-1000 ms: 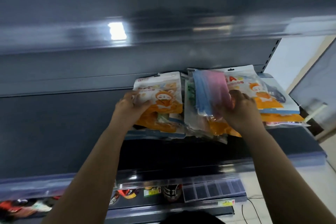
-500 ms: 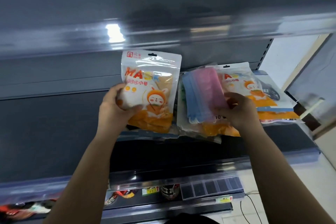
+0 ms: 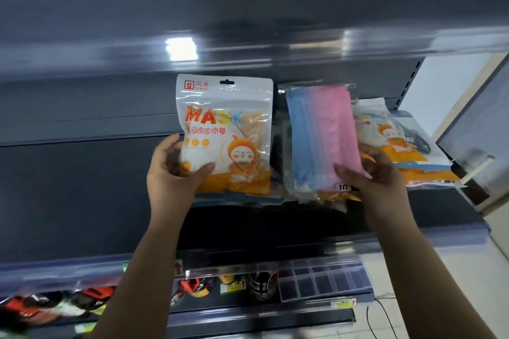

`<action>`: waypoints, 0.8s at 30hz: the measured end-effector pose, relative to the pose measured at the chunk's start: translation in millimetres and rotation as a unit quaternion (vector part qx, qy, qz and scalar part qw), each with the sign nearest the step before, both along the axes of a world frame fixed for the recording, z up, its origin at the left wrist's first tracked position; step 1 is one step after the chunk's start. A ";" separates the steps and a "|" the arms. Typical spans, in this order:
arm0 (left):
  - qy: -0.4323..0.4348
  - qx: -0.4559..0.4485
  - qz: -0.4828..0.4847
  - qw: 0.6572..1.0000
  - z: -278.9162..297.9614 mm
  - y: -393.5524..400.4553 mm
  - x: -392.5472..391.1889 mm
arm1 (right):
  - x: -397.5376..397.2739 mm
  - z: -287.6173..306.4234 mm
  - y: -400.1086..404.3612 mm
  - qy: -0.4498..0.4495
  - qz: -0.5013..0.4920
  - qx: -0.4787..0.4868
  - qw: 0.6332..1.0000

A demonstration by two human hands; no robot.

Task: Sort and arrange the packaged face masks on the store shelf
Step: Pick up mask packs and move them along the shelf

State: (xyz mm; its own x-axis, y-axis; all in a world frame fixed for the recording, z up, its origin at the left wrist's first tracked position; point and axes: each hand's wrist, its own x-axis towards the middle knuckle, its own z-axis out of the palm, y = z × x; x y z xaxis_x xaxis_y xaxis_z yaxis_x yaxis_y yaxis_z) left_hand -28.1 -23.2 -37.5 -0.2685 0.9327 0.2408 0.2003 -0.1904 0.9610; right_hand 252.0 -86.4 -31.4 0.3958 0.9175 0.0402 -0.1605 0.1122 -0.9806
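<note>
Since a second ago the left hand [image 3: 176,170] has lifted the orange rabbit mask pouch [image 3: 224,135] off the pile and now grips its lower left corner, holding it upright above the dark shelf [image 3: 82,195]. The right hand [image 3: 371,173] pinches the clear pack of blue and pink masks [image 3: 322,137], raised above the pouches lying on the shelf [image 3: 405,146] at the right.

White-and-orange mask pouch [image 3: 224,135] with cartoon rabbit, upright, at 9 o'clock on the shelf [image 3: 82,190]. Clear pack of blue and pink masks [image 3: 322,137] beside it, tilted, atop other packs [image 3: 407,151] lying flat at 3 o'clock.
</note>
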 end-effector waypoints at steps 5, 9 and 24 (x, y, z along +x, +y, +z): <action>-0.067 -0.006 -0.006 0.998 -3.4 -10.5 -16.0 | -26.1 1.8 -13.2 0.018 -0.026 0.021 0.999; -0.083 0.002 -0.020 0.996 -5.5 -25.4 -30.0 | -44.6 1.8 -23.8 0.025 -0.029 0.058 0.998; -0.178 -0.035 0.026 0.983 -4.5 -93.0 -68.2 | -90.0 0.4 -61.3 0.040 0.080 0.079 0.993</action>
State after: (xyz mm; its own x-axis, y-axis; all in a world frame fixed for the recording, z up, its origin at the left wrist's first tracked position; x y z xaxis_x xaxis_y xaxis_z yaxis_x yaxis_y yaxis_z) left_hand -96.3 -116.1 -41.9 -0.3721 0.9264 0.0582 -0.1429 -0.1192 0.9825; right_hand 162.1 -147.7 -31.0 0.2530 0.9537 0.1629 -0.2654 0.2303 -0.9362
